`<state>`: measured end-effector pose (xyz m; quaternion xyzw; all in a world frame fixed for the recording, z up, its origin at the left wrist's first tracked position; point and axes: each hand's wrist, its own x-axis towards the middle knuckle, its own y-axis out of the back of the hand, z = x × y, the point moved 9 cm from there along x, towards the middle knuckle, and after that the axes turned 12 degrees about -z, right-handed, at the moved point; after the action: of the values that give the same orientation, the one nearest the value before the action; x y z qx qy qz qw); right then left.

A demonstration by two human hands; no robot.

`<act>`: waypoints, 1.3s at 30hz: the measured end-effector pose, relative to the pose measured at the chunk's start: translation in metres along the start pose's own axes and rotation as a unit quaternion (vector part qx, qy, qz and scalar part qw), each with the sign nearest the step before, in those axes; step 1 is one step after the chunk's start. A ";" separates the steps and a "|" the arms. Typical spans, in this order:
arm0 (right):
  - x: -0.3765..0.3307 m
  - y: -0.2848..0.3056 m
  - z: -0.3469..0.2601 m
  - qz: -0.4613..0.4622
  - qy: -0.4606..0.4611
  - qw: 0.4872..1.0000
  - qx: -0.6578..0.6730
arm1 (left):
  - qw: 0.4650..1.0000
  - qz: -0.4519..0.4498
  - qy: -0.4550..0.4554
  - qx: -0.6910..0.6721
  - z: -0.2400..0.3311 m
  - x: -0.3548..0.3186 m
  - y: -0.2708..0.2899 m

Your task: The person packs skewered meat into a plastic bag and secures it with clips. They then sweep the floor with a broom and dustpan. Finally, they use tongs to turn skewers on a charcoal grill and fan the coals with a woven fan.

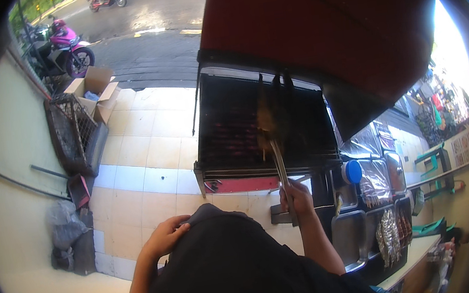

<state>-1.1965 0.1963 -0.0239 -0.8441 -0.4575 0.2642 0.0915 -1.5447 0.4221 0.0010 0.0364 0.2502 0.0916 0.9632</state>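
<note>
My right hand (297, 197) is closed around metal tongs (280, 164), which reach forward over a dark charcoal grill (308, 163). At the far end of the tongs is a brownish piece of food (265, 120), probably meat, blurred and partly in shadow. Whether the tongs pinch it or just touch it, I cannot tell. Beyond it, narrow dark pieces (276, 80) lie at the back of the grill. Faint reddish bars show on the grill's left half. My left hand (169, 235) rests on the black clothing at my front, fingers stretched out and holding nothing.
A large red hood (313, 23) overhangs the grill. Metal trays (350, 238), some with skewers, and a blue-lidded tub (352, 172) stand at right. An open cardboard box (104, 98), a wire crate (75, 132) and a pink motorbike (70, 43) are at left. A road runs beyond.
</note>
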 end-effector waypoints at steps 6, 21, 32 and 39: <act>0.023 -0.003 -0.044 0.123 0.053 0.941 -0.309 | 1.000 -0.012 0.000 -0.020 -0.015 0.001 0.002; 0.038 -0.016 -0.046 0.175 0.054 0.889 -0.420 | 0.999 -0.034 0.004 -0.024 -0.037 -0.003 0.020; -0.076 -0.024 -0.033 0.103 -0.027 0.953 -0.282 | 0.994 -0.086 0.055 0.043 -0.060 0.019 0.028; -0.246 0.205 0.011 0.351 -0.008 0.936 -0.024 | 0.989 -0.091 -0.010 0.118 -0.034 0.036 0.007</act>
<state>-1.1620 -0.1222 -0.0252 -0.9508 -0.1393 0.2750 -0.0305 -1.5314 0.4374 -0.0455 0.1280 0.2516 -0.0275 0.9589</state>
